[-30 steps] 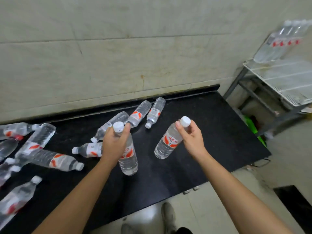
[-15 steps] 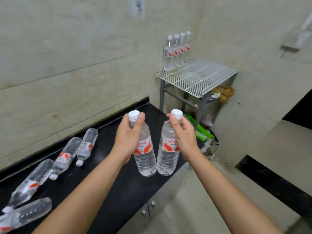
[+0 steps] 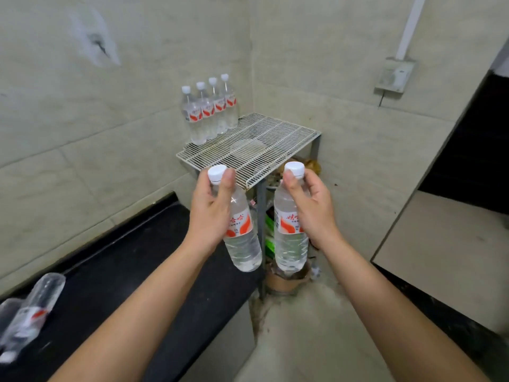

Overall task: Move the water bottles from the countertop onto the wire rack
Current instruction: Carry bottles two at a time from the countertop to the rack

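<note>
Two clear water bottles with white caps and red-and-white labels are held in the air, close before the near edge of the wire rack (image 3: 256, 150). The left hand (image 3: 212, 213) grips the left bottle (image 3: 243, 244) round its neck and shoulder, thumb up by the cap, and this bottle tilts with its base leaning right. The right hand (image 3: 311, 210) grips the right bottle (image 3: 290, 244) the same way, nearly upright. The two bottles are just apart. Four standing bottles (image 3: 209, 111) line the rack's left side against the wall, and the white wire grid to their right runs on to the front and right edges. The black countertop (image 3: 137, 271) ends just beside the rack's leg. Blurred lying bottles (image 3: 35, 307) rest at its far left. Pale tiled walls meet in a corner behind the rack, with a socket box (image 3: 394, 77) on the right wall and a brown pot (image 3: 283, 281) on the floor below.
</note>
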Demonstrator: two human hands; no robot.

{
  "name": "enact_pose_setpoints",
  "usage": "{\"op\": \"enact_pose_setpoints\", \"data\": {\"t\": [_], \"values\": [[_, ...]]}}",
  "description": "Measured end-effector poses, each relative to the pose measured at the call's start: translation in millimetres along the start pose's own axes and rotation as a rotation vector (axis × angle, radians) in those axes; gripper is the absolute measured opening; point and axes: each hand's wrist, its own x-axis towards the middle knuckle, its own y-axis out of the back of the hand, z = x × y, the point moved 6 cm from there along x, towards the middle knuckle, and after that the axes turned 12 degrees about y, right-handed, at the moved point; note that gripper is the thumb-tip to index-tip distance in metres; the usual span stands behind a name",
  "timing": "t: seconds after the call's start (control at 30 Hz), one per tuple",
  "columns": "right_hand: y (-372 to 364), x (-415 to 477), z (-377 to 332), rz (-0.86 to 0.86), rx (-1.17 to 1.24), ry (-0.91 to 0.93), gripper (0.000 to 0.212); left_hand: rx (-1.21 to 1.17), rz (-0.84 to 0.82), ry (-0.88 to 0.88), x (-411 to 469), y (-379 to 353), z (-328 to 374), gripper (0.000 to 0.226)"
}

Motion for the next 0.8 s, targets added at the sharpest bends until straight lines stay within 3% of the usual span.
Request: {"op": "enact_pose_setpoints", "data": {"t": [0.23, 0.33, 0.47, 0.63, 0.8], "values": [[7.2, 107.2, 50.8, -0.044, -0.084, 0.097, 0.015, -0.042, 0.063, -0.081, 113.5, -46.1, -5.2, 0.03], [3.1, 168.8, 77.9, -0.065, -0.165, 0.134, 0.019, -0.054, 0.116, -0.099, 175.1, -57.5, -7.2, 0.034], [-5.5, 250.0, 107.6, -0.103, -0.309, 0.189, 0.028, 0.064, 0.144, -0.111, 253.9, -66.9, -9.3, 0.02], [-23.9, 323.9, 152.4, -0.191, -0.35, 0.181, 0.033, 0.149, 0.231, -0.055, 328.8, -61.2, -23.8, 0.025], [-65.9, 382.7, 204.1, -0.343, -0.309, 0.169, 0.024, 0.157, 0.409, 0.067, 386.5, -32.8, -52.4, 0.032]]}}
